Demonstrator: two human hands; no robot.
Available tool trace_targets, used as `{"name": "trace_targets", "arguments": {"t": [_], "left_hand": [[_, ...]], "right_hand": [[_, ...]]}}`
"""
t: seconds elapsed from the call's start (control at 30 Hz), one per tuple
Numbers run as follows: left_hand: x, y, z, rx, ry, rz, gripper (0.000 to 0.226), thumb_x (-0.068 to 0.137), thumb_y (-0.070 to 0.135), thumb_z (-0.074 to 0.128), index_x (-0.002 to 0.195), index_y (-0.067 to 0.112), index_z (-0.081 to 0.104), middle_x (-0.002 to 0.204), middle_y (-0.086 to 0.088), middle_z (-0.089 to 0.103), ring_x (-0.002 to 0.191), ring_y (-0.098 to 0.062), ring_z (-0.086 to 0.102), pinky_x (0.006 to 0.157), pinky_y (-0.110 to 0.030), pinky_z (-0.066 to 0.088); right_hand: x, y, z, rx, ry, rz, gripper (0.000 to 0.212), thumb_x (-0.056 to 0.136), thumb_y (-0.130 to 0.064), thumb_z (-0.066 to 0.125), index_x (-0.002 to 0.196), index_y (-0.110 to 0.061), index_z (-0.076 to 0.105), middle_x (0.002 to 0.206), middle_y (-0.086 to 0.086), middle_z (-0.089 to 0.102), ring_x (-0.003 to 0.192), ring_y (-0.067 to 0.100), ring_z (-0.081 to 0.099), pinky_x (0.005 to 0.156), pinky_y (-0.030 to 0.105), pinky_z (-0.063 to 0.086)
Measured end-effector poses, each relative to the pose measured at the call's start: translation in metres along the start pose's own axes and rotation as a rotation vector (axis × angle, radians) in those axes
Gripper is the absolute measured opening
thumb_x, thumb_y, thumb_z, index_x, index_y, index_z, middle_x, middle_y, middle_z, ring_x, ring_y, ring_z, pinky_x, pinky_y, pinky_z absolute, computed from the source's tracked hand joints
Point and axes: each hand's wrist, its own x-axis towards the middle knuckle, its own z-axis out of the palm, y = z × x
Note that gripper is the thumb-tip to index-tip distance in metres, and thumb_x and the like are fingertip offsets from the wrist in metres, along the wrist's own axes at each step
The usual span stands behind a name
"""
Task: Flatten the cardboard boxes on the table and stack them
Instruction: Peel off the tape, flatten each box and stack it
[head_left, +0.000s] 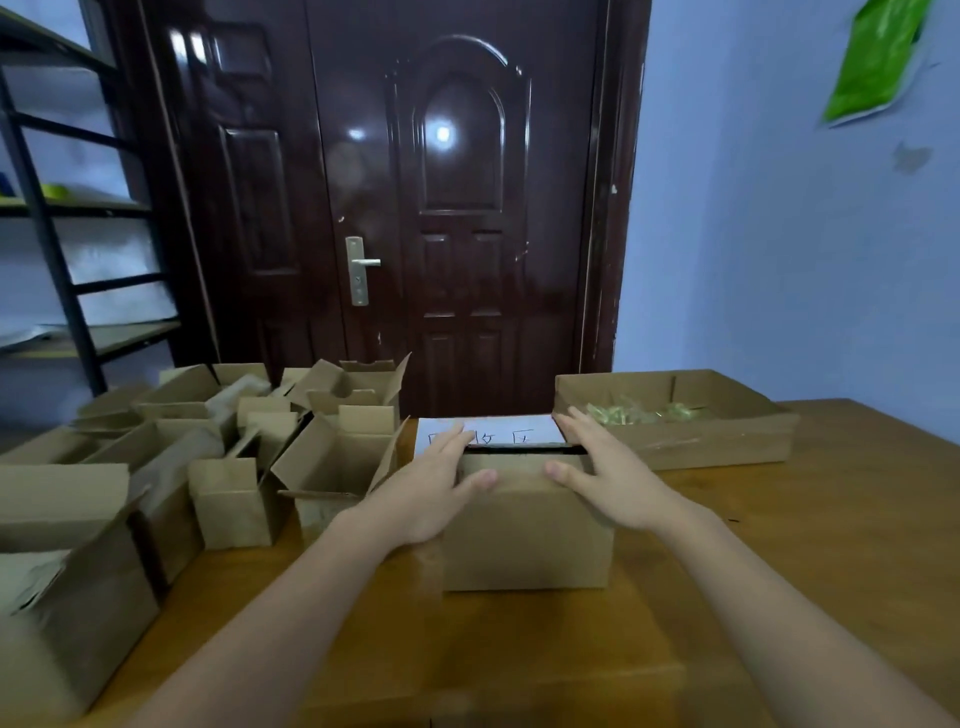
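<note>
The job looks barely begun. No flattened sheet or stack shows anywhere on the table (779, 597), and a crowd of small brown boxes (218, 457) stands along its left edge with flaps sticking up at odd angles, all in their full shape. All of those remain to be collapsed and piled.

The box in hand (527, 525) sits near the middle of the table, a little toward the far edge. The left hand (431, 493) lies on its top left corner with fingers fairly straight and spread, the thumb laid over the near top edge. The right hand (602, 478) mirrors it on the top right corner, fingers extended past the far rim, thumb on the near edge. Neither hand is clenched; both press or steady the box rather than wrap it. A dark slot shows along the far side of the top, so the box seems partly open there.

The boxes are plain corrugated card, matt and tan, with sharp folded creases. The table is a warm, smooth wood. Just behind the box lies a white sheet of paper (498, 431) with handwritten marks, partly hidden by the fingers. At the far right of the table sits a shallow cardboard tray (727, 447) holding pale greenish scraps, too blurred to name.
</note>
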Motion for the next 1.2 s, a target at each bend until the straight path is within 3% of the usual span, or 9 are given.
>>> {"name": "trace_targets", "arguments": {"t": [0.13, 0.23, 0.3, 0.47, 0.6, 0.77, 0.93, 1.07, 1.2], "left_hand": [[-0.002, -0.005, 0.027, -0.349, 0.146, -0.034, 0.085, 0.099, 0.06, 0.053, 0.165, 0.026, 0.012, 0.17, 0.009, 0.017, 0.154, -0.011, 0.021, 0.124, -0.037, 0.026], [-0.006, -0.004, 0.044, -0.553, 0.225, -0.05, 0.078, 0.1, 0.054, 0.055, 0.164, 0.028, 0.018, 0.165, 0.009, 0.03, 0.147, -0.008, 0.033, 0.117, -0.03, 0.035], [-0.007, -0.005, 0.046, -0.583, 0.236, -0.048, 0.08, 0.095, 0.061, 0.053, 0.162, 0.029, 0.023, 0.164, 0.01, 0.032, 0.146, -0.009, 0.034, 0.119, -0.036, 0.036], [-0.007, -0.009, 0.033, -0.452, 0.182, 0.007, 0.087, 0.084, 0.073, 0.048, 0.158, 0.03, 0.033, 0.168, 0.008, 0.026, 0.15, -0.009, 0.028, 0.122, -0.036, 0.03], [-0.004, -0.017, 0.019, -0.276, 0.103, 0.032, 0.092, 0.082, 0.081, 0.048, 0.157, 0.031, 0.033, 0.168, 0.01, 0.025, 0.151, -0.012, 0.026, 0.116, -0.031, 0.029], [0.003, -0.016, -0.001, -0.039, 0.052, 0.077, 0.076, 0.085, 0.078, 0.053, 0.148, 0.038, 0.043, 0.157, 0.01, 0.042, 0.15, -0.015, 0.03, 0.117, -0.043, 0.036], [0.006, -0.008, -0.016, 0.073, 0.065, 0.198, 0.062, 0.091, 0.064, 0.064, 0.145, 0.036, 0.051, 0.161, 0.013, 0.039, 0.154, -0.006, 0.015, 0.119, -0.039, 0.027], [0.0, 0.0, -0.02, 0.138, 0.132, 0.282, 0.052, 0.093, 0.054, 0.068, 0.14, 0.037, 0.054, 0.147, 0.014, 0.052, 0.147, -0.008, 0.032, 0.12, -0.033, 0.025], [-0.013, 0.007, -0.017, 0.237, 0.222, 0.356, 0.044, 0.097, 0.043, 0.066, 0.139, 0.04, 0.053, 0.129, 0.02, 0.059, 0.119, -0.007, 0.055, 0.094, -0.022, 0.043]], "right_hand": [[-0.012, 0.01, 0.015, 0.42, 0.155, 0.098, 0.108, 0.071, -0.075, 0.068, 0.159, -0.032, 0.021, 0.155, -0.024, 0.03, 0.141, -0.005, 0.028, 0.11, 0.02, 0.027], [-0.013, 0.011, 0.026, 0.578, 0.203, 0.131, 0.097, 0.07, -0.065, 0.078, 0.152, -0.039, 0.034, 0.139, -0.042, 0.041, 0.131, -0.015, 0.041, 0.093, 0.004, 0.039], [-0.014, 0.01, 0.031, 0.557, 0.182, 0.115, 0.09, 0.072, -0.06, 0.082, 0.149, -0.04, 0.039, 0.141, -0.035, 0.045, 0.126, -0.013, 0.046, 0.092, 0.008, 0.044], [-0.014, 0.008, 0.017, 0.414, 0.102, 0.09, 0.102, 0.062, -0.074, 0.079, 0.149, -0.034, 0.043, 0.159, -0.017, 0.031, 0.146, 0.004, 0.029, 0.12, 0.039, 0.031], [-0.011, 0.011, 0.003, 0.208, 0.004, 0.058, 0.114, 0.055, -0.082, 0.076, 0.151, -0.03, 0.042, 0.163, -0.019, 0.022, 0.149, 0.003, 0.021, 0.121, 0.034, 0.023], [-0.006, 0.009, -0.007, 0.058, -0.021, 0.004, 0.096, 0.062, -0.077, 0.074, 0.143, -0.029, 0.054, 0.162, -0.015, 0.025, 0.147, 0.007, 0.026, 0.113, 0.028, 0.023], [-0.005, 0.004, -0.013, -0.017, -0.004, -0.05, 0.078, 0.07, -0.065, 0.079, 0.138, -0.033, 0.057, 0.157, -0.014, 0.034, 0.141, 0.006, 0.033, 0.111, 0.028, 0.028], [-0.012, -0.002, -0.017, -0.112, 0.038, -0.111, 0.072, 0.075, -0.061, 0.078, 0.138, -0.033, 0.056, 0.155, -0.016, 0.04, 0.141, 0.005, 0.035, 0.117, 0.033, 0.029], [-0.025, -0.01, -0.015, -0.271, 0.133, -0.195, 0.064, 0.083, -0.049, 0.076, 0.142, -0.034, 0.053, 0.146, -0.016, 0.052, 0.136, 0.005, 0.045, 0.115, 0.033, 0.039]]}}
